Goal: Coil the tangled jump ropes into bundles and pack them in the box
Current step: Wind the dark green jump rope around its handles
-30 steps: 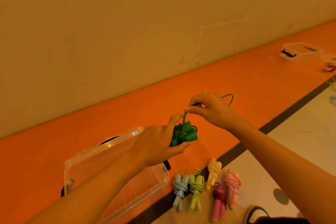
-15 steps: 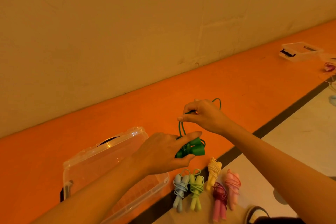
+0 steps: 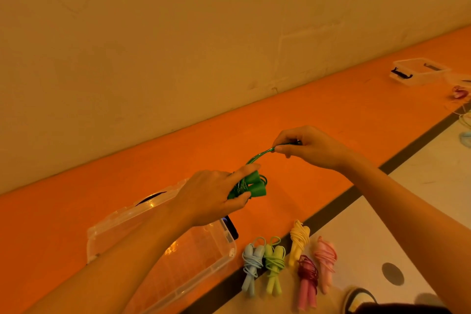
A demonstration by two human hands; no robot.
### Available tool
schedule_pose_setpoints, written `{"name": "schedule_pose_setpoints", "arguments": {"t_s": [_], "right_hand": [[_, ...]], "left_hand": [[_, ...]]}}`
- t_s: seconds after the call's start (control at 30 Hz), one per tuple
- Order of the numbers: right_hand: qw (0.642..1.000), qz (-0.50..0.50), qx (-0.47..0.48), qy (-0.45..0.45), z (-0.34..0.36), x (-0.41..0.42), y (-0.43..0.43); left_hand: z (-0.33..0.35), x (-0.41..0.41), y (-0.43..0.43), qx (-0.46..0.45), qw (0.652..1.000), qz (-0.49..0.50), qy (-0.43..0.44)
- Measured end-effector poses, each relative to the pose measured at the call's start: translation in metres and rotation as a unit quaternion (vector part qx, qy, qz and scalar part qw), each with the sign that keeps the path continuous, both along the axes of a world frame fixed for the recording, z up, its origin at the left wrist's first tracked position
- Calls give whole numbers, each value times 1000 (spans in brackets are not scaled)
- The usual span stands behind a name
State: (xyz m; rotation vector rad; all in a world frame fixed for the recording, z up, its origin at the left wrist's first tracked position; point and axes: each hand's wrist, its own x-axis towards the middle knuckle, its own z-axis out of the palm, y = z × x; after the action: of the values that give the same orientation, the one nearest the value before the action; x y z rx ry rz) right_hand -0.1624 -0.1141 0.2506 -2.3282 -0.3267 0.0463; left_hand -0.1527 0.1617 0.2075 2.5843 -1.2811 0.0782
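My left hand point(image 3: 214, 196) grips the dark green jump rope point(image 3: 256, 185) by its two handles, with cord wound round them and the forefinger stretched over the top. My right hand point(image 3: 308, 148) pinches the free end of the green cord and holds it taut, up and to the right of the bundle. Below my left forearm lies the clear plastic box point(image 3: 142, 219), open on the orange floor. Several coiled bundles lie to its right: light blue point(image 3: 251, 265), lime green point(image 3: 274, 264), yellow point(image 3: 298, 239), maroon point(image 3: 307, 280) and pink point(image 3: 325, 261).
A second clear box point(image 3: 418, 71) sits far right by the wall. Loose ropes point(image 3: 458, 92) lie near it at the frame's right edge. A dark stripe point(image 3: 331, 209) divides the orange floor from pale floor. A shoe point(image 3: 356, 298) shows at the bottom.
My right hand has swung from above the bundle out to the right, drawing the cord's end taut. My left hand with the handles has sunk slightly and turned.
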Motion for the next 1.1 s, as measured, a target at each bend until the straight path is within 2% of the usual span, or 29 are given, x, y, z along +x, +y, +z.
{"name": "schedule_pose_setpoints", "arguments": {"t_s": [0.2,0.3,0.4,0.57,0.77,1.1], "right_hand": [[995,-41,-35,-81,-6,3,16],[994,-17,-53,-98,-15,3,31],[996,-20,-38,-84,-22,3,35],[997,-55,-2,-48,-24,6,24],[999,-35,30,2,-29,9,7],[997,-55,12,-49,-21,14,-29]], "left_hand": [[-5,-17,-13,31,996,-78,-35],[-9,-25,-23,-5,990,-111,-84],[-11,-25,-23,-36,984,-127,-117],[-5,-22,-16,-73,987,-99,-104],[1,-9,-7,-92,986,-83,-115],[6,-8,0,-125,977,-118,-123]]}}
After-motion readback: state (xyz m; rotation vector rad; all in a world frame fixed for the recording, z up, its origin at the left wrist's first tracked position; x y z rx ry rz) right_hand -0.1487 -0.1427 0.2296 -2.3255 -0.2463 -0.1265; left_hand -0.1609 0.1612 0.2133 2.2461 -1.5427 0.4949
